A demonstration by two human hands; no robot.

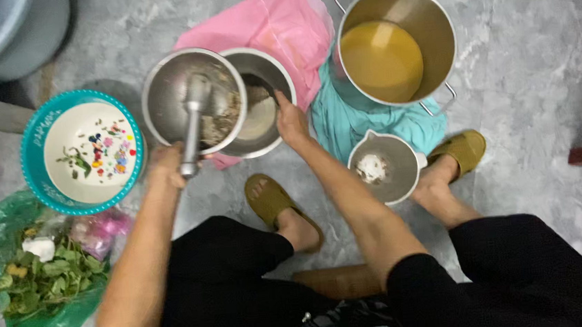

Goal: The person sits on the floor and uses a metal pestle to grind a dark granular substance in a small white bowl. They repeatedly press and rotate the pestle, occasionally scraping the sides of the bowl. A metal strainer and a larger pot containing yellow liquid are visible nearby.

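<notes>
Floor (546,60) of grey marbled tile, seen from a head camera looking down at a seated person's two bare arms, black trousers and olive slippers.

The left hand (166,163) is closed around the handle of a metal strainer (192,98), tipped over a steel bowl (262,100) that it partly covers. The strainer holds wet greenish-brown residue; the bowl below holds a pale brown mash. The right hand (291,122) pinches the bowl's near rim, fingers curled over the edge, steadying it.

To the left sits a white dish (68,146) with cartoon prints inside a teal basket (30,146). Lower left, a green bag (5,227) holds leaves. Behind the bowl lies a pink bag (280,22). To the right, a tall steel pot (425,18) holds yellow-brown liquid, standing on a teal cloth (350,121). Just below it is a grey jug (391,166) with white powder inside.

Risk, as a judgement: the strainer leans past the bowl's left rim, so residue could drip onto the floor. The bowl sits on the edge of the pink bag, so it might slide if the right hand's hold loosens.
</notes>
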